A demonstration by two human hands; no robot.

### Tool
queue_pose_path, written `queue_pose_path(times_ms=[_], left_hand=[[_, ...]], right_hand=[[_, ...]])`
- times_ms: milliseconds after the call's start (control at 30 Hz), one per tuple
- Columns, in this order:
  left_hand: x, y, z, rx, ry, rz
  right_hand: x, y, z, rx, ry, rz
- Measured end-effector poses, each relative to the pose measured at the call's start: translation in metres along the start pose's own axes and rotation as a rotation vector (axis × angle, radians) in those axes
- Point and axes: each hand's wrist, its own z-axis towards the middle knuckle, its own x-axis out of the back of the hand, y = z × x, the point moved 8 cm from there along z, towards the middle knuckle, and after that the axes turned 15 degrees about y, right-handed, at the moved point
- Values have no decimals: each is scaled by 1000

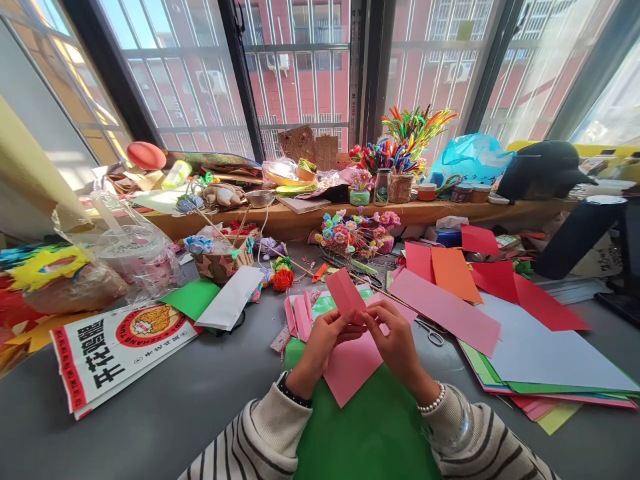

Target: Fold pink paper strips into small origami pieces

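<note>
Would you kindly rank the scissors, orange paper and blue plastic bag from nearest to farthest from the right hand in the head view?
1. Scissors: just right of the right hand.
2. Orange paper: farther back, to the right.
3. Blue plastic bag: on the window ledge.

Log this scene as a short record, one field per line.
Left hand: left hand gripping the small pink paper
Right hand: right hand gripping the same paper near its lower edge
Beneath: larger pink sheet on a green sheet
Left side: printed paper bag, lying flat
Right side: stack of coloured paper
Far ledge: bunch of pipe cleaners, blue plastic bag
</note>
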Motion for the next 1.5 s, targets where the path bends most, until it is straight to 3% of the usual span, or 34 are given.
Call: queue_pose_path(times_ms=[700, 1067, 1500], left_hand=[[2, 6, -1, -78, 55, 59], [1, 10, -1, -165, 33, 142], [-3, 8, -2, -150, -16, 165]], right_hand=[[-2, 2, 0, -26, -16, 4], [-4, 7, 0, -54, -29, -50], [-5, 15, 2, -145, -58, -28]])
